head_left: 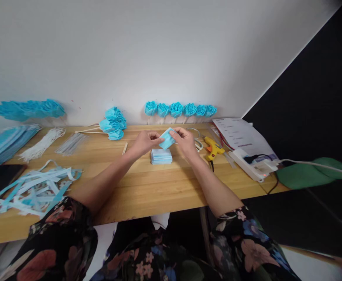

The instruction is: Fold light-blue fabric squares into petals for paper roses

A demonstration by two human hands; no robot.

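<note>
Between my two hands, a small light-blue rectangle of mask fabric (167, 139) is held tilted above the table. My left hand (146, 142) pinches its left edge with thumb and fingers. At its upper right side, my right hand (185, 141) grips it the same way. Just below lies a neat stack of blue-and-white fabric pieces (161, 157). A yellow glue gun (213, 148) rests on its side to the right of my right hand. A short wooden stick (124, 148) lies left of the stack, near my left forearm.
Blue fabric flowers (176, 110) stand along the wall, with more bunches (112, 124) leftward. Fabric strips (39, 191), white cords (43, 143), thin wires (71, 143), flat masks (9, 142) and a phone (2, 179) cover the left. Rightward are a power strip (251, 164) and papers (241, 134).
</note>
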